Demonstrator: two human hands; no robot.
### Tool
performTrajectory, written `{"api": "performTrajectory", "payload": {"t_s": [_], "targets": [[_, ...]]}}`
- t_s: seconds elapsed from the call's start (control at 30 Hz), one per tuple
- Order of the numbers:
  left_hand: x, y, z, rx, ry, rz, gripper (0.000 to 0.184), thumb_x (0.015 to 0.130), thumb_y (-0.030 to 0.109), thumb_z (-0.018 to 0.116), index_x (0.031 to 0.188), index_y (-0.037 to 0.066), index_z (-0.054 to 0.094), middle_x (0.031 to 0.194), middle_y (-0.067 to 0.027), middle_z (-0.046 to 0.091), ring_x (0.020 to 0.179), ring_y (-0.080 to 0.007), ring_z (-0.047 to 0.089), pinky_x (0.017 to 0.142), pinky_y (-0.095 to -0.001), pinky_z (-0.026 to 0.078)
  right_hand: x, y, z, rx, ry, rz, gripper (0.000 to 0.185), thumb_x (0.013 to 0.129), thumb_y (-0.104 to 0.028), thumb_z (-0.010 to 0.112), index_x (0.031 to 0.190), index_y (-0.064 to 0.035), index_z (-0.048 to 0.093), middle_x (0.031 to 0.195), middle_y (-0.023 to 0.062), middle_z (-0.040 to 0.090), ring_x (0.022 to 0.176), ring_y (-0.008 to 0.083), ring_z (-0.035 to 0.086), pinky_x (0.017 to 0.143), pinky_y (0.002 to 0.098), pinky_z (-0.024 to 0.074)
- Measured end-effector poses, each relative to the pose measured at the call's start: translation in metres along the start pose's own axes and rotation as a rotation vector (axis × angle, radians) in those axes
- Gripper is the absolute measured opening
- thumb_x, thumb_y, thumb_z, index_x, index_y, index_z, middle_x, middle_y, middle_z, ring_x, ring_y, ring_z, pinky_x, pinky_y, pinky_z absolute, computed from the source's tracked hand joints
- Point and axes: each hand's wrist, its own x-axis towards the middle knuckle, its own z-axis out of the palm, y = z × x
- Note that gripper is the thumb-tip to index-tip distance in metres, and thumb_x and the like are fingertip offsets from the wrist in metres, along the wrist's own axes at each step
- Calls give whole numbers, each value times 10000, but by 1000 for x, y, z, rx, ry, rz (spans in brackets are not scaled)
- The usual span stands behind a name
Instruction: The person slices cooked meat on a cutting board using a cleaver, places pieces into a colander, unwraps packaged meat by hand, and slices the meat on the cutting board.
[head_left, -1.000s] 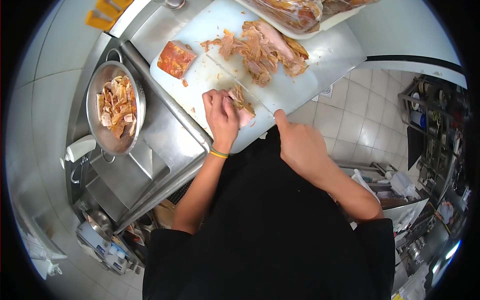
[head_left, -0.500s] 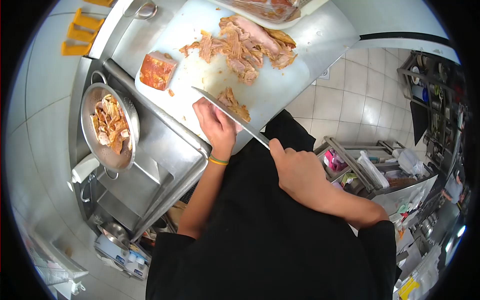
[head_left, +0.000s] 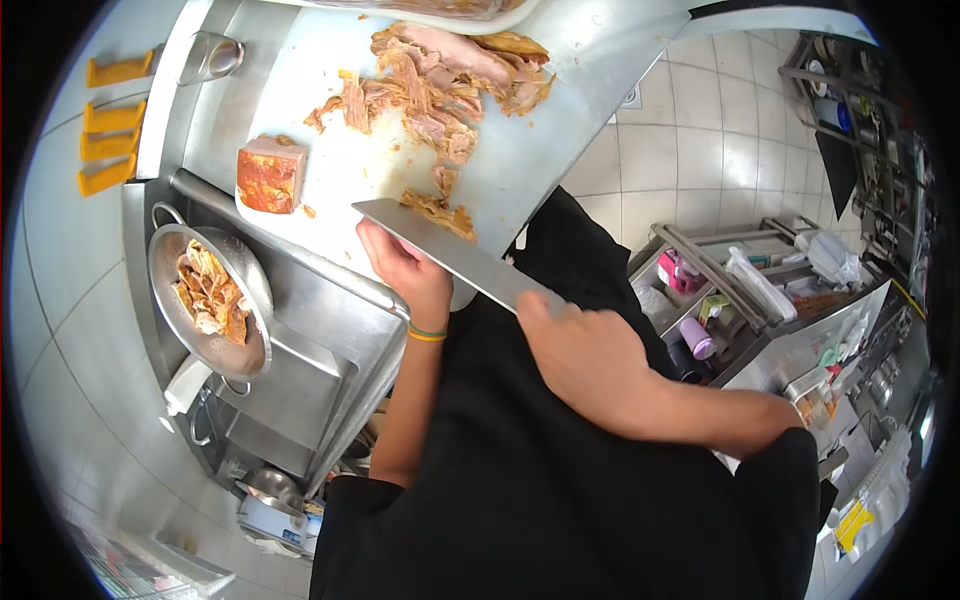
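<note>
on the pale board [head_left: 345, 170], toward one o'clock from the left hand [head_left: 405, 268], small browned meat pieces [head_left: 440, 214] are being kept just beside the far face of a broad knife [head_left: 445, 248]. the handle is being gripped in the right hand [head_left: 590, 355], at four o'clock; its fingers are being closed firmly round it, presumably so that the long blade is being steered from one end, tip toward ten o'clock. the left fingers are being held curled and close against the near face, probably for guidance and safety; they are being partly hidden by the steel, so whether anything is being pinched there cannot be told. a larger heap of torn and sliced meat [head_left: 425, 80] is being left at twelve o'clock, apart from the blade, perhaps so that cutting room is being preserved. a skin-topped block [head_left: 271, 178] is being kept whole at ten o'clock, near the board's edge. toward nine o'clock, more pieces [head_left: 208, 290] are being held in a perforated steel bowl [head_left: 226, 352] over the sink [head_left: 292, 392], where any drips are likely being caught.
</note>
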Motion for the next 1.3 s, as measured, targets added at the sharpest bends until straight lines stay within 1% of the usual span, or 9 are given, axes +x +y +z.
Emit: {"api": "performTrajectory", "payload": {"t_s": [0.33, 0.43, 0.6, 0.7, 0.83, 0.93, 1.07, 1.13, 1.3], "targets": [[3, 3, -2, 39, -27, -34, 153, 917, 54, 429, 975, -51, 525, 987, -202, 518, 942, -355, 519, 866, -423, 421, 18, 18, 10, 242, -89, 25, 142, 862, -65, 519, 964, -1, 445, 573, 138, 596, 529, 321, 641, 460, 404, 494], [1, -4, -1, 34, -41, -39, 126, 917, 50, 432, 965, -41, 505, 979, -192, 509, 932, -348, 511, 872, -418, 415, 63, 19, 46, 276, 247, -177, 153, 854, -68, 536, 960, 5, 454, 587, 148, 611, 531, 329, 644, 463, 422, 495], [2, 1, 1, 51, -27, 7, 139, 923, 59, 424, 993, -37, 498, 979, -185, 509, 933, -334, 507, 875, -413, 414, 64, 36, 38, 304, 183, -213, 203, 837, -77, 560, 985, 18, 459, 581, 154, 612, 546, 326, 660, 480, 427, 518], [2, -3, 0, 35, -14, -15, 155, 924, 61, 438, 1023, -32, 512, 992, -180, 538, 933, -331, 530, 861, -414, 426, 33, 41, 23, 373, -112, -9, 225, 855, -88, 548, 1036, 17, 463, 681, 187, 650, 643, 350, 680, 547, 441, 541], [-10, -43, -9, -162, -27, -218, 309, 1004, 257, 422, 1072, -28, 522, 982, -169, 583, 898, -291, 557, 840, -403, 459, 88, 30, 50, 720, 54, -257, 234, 877, -247, 543, 1018, -85, 635, 869, 156, 689, 864, 338, 685, 669, 447, 545], [0, -36, -13, 71, -8, -75, 338, 1037, 283, 395, 1103, -28, 512, 1034, -195, 557, 932, -293, 535, 855, -391, 458, 159, 10, 102, 399, 603, -325, 196, 809, -208, 572, 820, -19, 623, 704, 145, 670, 651, 351, 678, 570, 467, 537], [11, -55, -14, -5, 12, -1, 347, 1013, 277, 493, 1224, 3, 469, 1177, -204, 520, 1032, -328, 550, 913, -440, 471, 165, 38, 83, 267, 721, -266, 190, 780, -208, 612, 872, -44, 638, 852, 134, 694, 811, 319, 697, 640, 431, 564], [2, -37, -21, -452, -91, -305, 496, 977, 296, 571, 1329, 17, 361, 1316, -225, 441, 1128, -321, 535, 972, -450, 469, 161, 34, 70, 199, 485, -190, 186, 758, -219, 637, 855, -62, 662, 922, 130, 694, 876, 312, 694, 683, 425, 570], [-11, -37, -22, -325, -356, -232, 690, 940, 401, 619, 1375, -23, 291, 1388, -252, 413, 1213, -312, 499, 1036, -452, 428, 177, 22, 70, -69, 684, -122, 177, 769, -202, 625, 869, -84, 710, 850, 88, 715, 855, 293, 704, 629, 446, 568]]}}
